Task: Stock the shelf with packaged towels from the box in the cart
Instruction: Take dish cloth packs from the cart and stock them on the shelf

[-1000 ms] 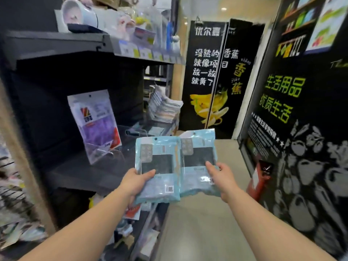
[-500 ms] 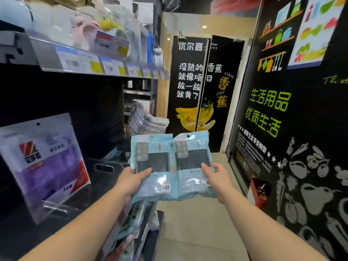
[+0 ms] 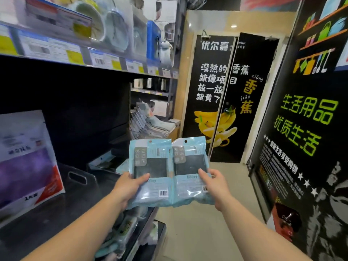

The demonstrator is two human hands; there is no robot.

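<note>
**Both arms out, each hand gripping a pack**

Both bare forearms reach forward and slightly upward from the bottom of the view, converging toward the middle. The left hand (image 3: pixel 130 187) holds the left pack (image 3: pixel 150 172) at its lower left edge, thumb lying across the front, fingers hidden behind. The right hand (image 3: pixel 214 187) holds the right pack (image 3: pixel 190 170) at its lower right edge, thumb on the front, fingers curled behind. The hands sit level with each other, apart, wrists roughly straight.
</note>
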